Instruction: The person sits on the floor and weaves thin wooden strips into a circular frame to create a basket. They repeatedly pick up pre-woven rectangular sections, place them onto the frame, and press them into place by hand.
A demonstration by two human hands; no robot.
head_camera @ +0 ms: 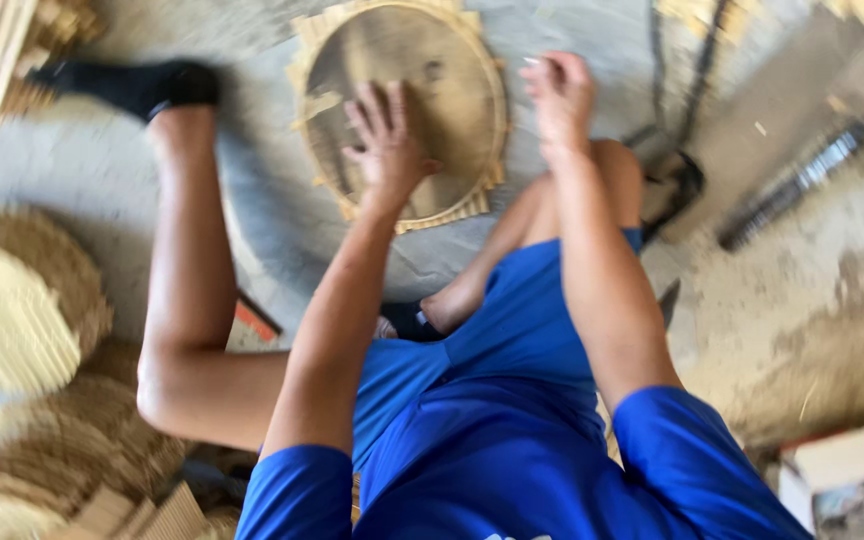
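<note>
On the grey concrete floor [282, 215], the round woven bamboo tray [407, 105] lies under the open, flat left hand [387, 145], while the right hand [557, 95] pinches its rim, where loose strip ends could likely splinter or slip.

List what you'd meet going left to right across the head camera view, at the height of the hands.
Black sock → left hand, flat on the round woven mat → right hand at the mat's right edge → dark strap.
</note>
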